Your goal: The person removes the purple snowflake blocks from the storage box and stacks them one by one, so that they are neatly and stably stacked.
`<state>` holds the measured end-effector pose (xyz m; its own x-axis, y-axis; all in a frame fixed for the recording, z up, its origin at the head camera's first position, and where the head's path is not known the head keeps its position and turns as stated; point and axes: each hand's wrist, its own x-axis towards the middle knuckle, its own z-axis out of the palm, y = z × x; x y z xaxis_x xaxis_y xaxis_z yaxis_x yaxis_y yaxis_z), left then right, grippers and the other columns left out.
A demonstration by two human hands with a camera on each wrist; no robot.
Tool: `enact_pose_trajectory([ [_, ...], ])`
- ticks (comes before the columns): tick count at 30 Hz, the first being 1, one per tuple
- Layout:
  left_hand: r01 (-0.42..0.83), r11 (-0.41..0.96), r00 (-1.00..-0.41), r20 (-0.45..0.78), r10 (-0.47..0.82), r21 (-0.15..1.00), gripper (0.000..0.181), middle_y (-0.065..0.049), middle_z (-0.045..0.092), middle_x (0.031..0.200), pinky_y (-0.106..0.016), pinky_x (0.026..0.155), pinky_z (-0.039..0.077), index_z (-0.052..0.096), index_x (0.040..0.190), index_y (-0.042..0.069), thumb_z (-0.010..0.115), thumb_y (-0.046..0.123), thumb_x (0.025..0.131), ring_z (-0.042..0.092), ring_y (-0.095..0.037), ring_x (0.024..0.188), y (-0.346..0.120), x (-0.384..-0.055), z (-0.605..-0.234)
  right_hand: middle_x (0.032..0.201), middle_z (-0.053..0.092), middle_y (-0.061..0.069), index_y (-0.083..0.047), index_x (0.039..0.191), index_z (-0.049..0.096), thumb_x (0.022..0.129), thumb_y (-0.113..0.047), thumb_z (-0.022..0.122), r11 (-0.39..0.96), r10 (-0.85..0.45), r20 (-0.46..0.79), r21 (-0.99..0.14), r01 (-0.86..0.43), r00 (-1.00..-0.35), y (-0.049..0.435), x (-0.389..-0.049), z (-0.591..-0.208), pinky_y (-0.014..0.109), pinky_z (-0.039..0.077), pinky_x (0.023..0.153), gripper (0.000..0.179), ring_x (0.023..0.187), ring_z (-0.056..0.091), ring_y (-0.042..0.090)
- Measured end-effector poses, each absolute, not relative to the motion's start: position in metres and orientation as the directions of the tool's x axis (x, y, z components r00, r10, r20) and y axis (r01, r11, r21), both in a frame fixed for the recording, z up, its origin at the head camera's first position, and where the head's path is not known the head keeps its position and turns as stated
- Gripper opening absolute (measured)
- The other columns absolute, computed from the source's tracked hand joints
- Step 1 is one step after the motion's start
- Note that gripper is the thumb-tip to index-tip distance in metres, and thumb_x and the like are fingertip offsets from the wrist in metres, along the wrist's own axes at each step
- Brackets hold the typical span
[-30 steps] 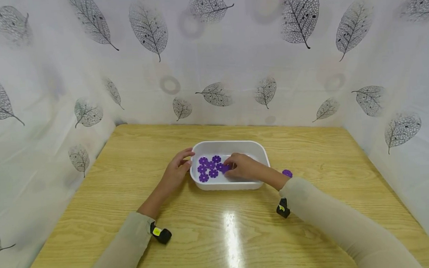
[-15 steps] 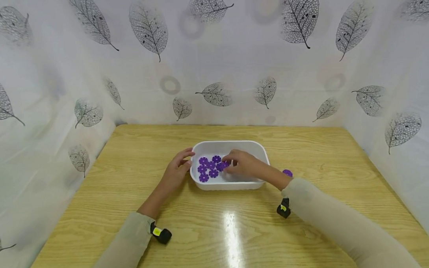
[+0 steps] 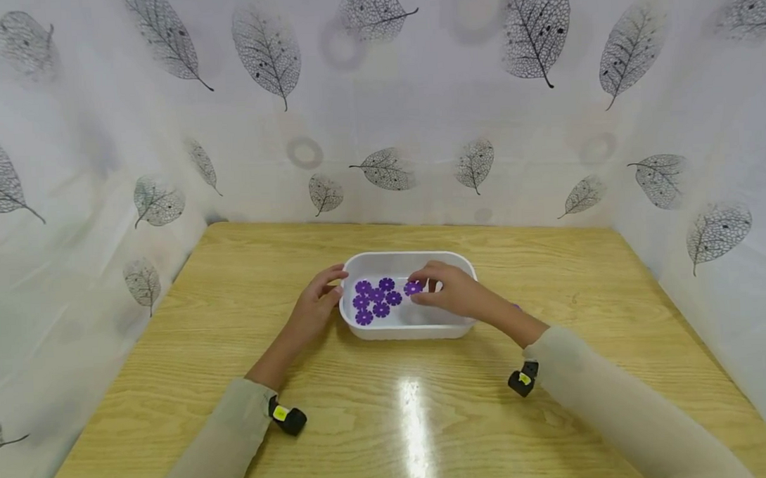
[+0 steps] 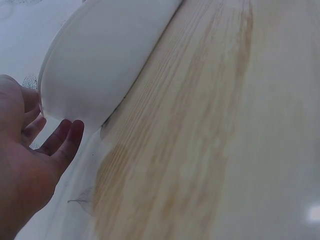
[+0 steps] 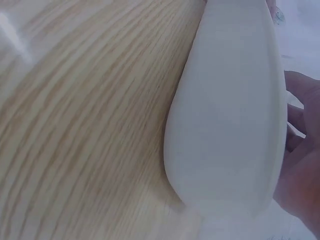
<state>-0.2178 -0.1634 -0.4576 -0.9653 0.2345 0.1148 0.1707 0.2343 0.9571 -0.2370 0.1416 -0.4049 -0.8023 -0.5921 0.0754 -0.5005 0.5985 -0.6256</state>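
Note:
A white oblong plastic tub [image 3: 411, 332] stands on the table. My left hand [image 3: 308, 308] is at its left end, fingertips touching the rim and outer wall; in the left wrist view the loosely bent fingers [image 4: 75, 135] meet the wall. Inside the tub, my right hand [image 3: 454, 291] pinches a purple snowflake-shaped disc [image 3: 413, 288] between thumb and fingers. Several similar purple discs [image 3: 376, 295] lie grouped in the tub's left half. From the right wrist camera, the tub's wall [image 5: 225, 115] hides the right fingertips and the disc.
Another purple piece [image 3: 517, 307] lies on the wooden table [image 3: 339, 423] right of the tub, mostly covered by the right forearm. White leaf-print curtains [image 3: 416, 111] enclose the table at the back and both sides. A black wrist camera is strapped to each sleeve.
My right hand has drawn back to the right with one purple disc, away from the group in the tub. Its forearm now covers most of the loose piece outside. The left hand stays put.

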Motion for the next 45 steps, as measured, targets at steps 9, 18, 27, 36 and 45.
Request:
enact_pose_trajectory([
  [9,0.158,0.247,-0.969,0.102,0.224,0.956,0.037,-0.006,0.034,0.163,-0.048,0.108,0.045,0.052,0.143,0.007,0.047,0.016,0.107,0.051,-0.036,0.131,-0.164,-0.217,-0.459,0.103,0.064,0.0,-0.011,0.119,0.071,0.094,-0.023,0.073,0.58,-0.571,0.122,-0.64,-0.504,-0.812,0.163,-0.231,-0.398,0.027,0.053,0.077,0.029,0.091,0.057,0.014],
  [18,0.199,0.274,-0.961,0.133,0.241,0.941,0.037,-0.018,0.032,0.162,-0.056,0.111,0.04,0.051,0.14,-0.007,0.044,0.004,0.106,0.05,-0.045,0.13,-0.159,-0.21,-0.438,0.101,0.064,-0.002,-0.013,0.126,0.068,0.096,-0.028,0.07,0.626,-0.499,0.125,-0.633,-0.456,-0.858,0.19,-0.219,-0.39,0.027,0.054,0.076,0.034,0.09,0.057,0.014],
  [27,0.246,0.295,-0.951,0.171,0.257,0.923,0.037,-0.021,0.036,0.158,-0.056,0.108,0.043,0.05,0.139,-0.011,0.043,0.002,0.105,0.05,-0.046,0.13,-0.156,-0.198,-0.423,0.108,0.063,0.003,-0.008,0.131,0.065,0.098,-0.029,0.068,0.653,-0.405,0.112,-0.659,-0.373,-0.907,0.226,-0.206,-0.387,0.025,0.056,0.076,0.039,0.094,0.057,0.016],
  [36,0.197,0.267,-0.959,0.129,0.251,0.943,0.038,-0.019,0.035,0.16,-0.057,0.111,0.04,0.049,0.141,-0.009,0.045,0.003,0.105,0.048,-0.046,0.133,-0.156,-0.201,-0.426,0.113,0.063,0.003,-0.011,0.134,0.064,0.1,-0.034,0.064,0.714,-0.314,0.082,-0.636,-0.293,-0.946,0.262,-0.195,-0.39,0.028,0.053,0.082,0.041,0.098,0.054,0.016],
  [45,0.192,0.256,-0.961,0.129,0.243,0.947,0.039,-0.009,0.035,0.162,-0.053,0.108,0.044,0.05,0.144,0.001,0.047,0.014,0.107,0.052,-0.038,0.131,-0.163,-0.217,-0.454,0.113,0.064,0.006,-0.006,0.135,0.061,0.1,-0.033,0.064,0.757,-0.28,0.079,-0.595,-0.271,-0.957,0.284,-0.188,-0.401,0.028,0.052,0.079,0.045,0.097,0.054,0.016],
])
